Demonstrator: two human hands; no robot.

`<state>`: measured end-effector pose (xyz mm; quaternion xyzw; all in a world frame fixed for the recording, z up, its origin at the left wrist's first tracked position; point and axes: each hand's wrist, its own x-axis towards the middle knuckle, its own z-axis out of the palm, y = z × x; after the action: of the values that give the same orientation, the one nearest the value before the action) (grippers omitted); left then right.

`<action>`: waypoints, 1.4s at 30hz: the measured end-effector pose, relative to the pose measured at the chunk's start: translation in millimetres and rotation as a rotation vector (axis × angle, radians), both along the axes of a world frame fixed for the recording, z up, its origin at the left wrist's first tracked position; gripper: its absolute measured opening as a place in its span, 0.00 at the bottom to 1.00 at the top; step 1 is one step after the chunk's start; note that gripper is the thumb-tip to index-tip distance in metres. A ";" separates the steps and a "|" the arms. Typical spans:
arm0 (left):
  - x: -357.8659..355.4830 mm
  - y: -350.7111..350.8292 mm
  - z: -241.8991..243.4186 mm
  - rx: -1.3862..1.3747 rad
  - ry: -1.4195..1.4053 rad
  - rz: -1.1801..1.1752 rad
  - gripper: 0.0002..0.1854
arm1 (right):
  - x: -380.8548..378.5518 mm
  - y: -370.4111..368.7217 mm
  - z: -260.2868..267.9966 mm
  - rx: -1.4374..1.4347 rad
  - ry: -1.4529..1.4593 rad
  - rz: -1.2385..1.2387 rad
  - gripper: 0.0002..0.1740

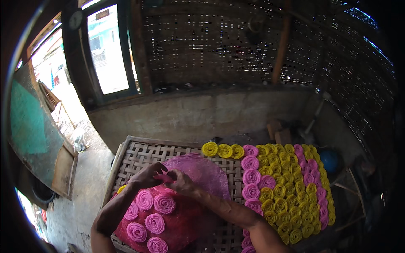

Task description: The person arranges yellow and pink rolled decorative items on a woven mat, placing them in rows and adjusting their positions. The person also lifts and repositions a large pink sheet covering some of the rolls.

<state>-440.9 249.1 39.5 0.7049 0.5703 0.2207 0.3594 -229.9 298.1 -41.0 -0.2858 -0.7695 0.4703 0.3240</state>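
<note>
My left hand (pixel 148 175) and my right hand (pixel 181 182) meet at the far edge of a dark red sheet (pixel 186 218). The fingers of both pinch a small pink piece (pixel 164 178), partly hidden by them. Several pink coiled rosettes (pixel 164 203) lie on the red sheet, most of them below my hands. Beyond my right hand, a rounded pink-purple sheet (pixel 205 174) rests on the woven bamboo rack (pixel 145 155). A bit of yellow (pixel 121 188) shows beside my left forearm. My right forearm crosses over the red sheet and the rack.
Rows of yellow rosettes (pixel 280 191) and pink rosettes (pixel 252 176) cover the rack's right side. A low concrete wall (pixel 190 110) runs behind it, under woven bamboo walling (pixel 215 47). An open doorway with a green door panel (pixel 28 120) stands left. A blue ball-like object (pixel 329 160) sits right.
</note>
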 end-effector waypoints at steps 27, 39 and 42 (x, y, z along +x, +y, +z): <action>18.4 -88.5 -28.2 0.397 0.624 -0.021 0.23 | 79.9 -59.5 36.2 0.494 -0.343 -0.103 0.22; 52.9 -116.3 -16.8 0.304 -0.042 0.107 0.11 | 52.7 -99.7 27.1 -0.019 -0.107 -0.130 0.14; 94.1 -80.7 -21.2 0.186 -0.284 0.166 0.11 | 101.6 -80.9 43.2 -0.268 -0.095 -0.242 0.14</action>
<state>-346.8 168.3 18.3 0.6474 0.5471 0.3987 0.3502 -128.3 217.2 2.2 -0.4389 -0.6743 0.5122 0.3006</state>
